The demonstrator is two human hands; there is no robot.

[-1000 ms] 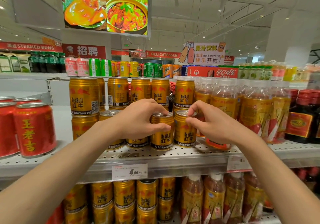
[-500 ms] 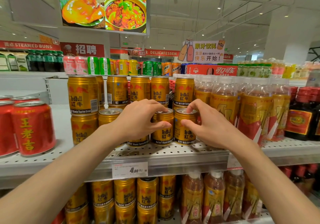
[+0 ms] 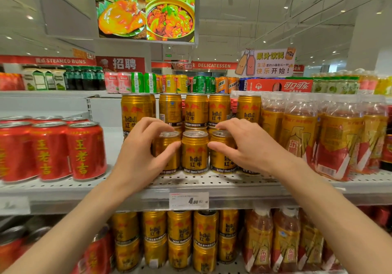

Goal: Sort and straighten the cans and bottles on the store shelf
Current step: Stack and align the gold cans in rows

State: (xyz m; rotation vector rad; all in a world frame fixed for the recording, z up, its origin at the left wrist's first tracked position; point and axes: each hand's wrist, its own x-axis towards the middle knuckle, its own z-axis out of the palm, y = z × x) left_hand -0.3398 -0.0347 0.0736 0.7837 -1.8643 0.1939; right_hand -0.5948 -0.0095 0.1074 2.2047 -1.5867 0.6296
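While three gold cans stand in a front row on the perforated shelf (image 3: 212, 182), the left hand (image 3: 140, 157) curls round the left can (image 3: 167, 152), thumb across its front. The right hand (image 3: 248, 146) grips the right can (image 3: 222, 157) from above. The middle can (image 3: 194, 152) stands untouched between both thumbs, bottles (image 3: 301, 137) just right.

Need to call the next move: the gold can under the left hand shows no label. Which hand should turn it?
Left. The left hand already grips that left gold can; the right hand holds another.
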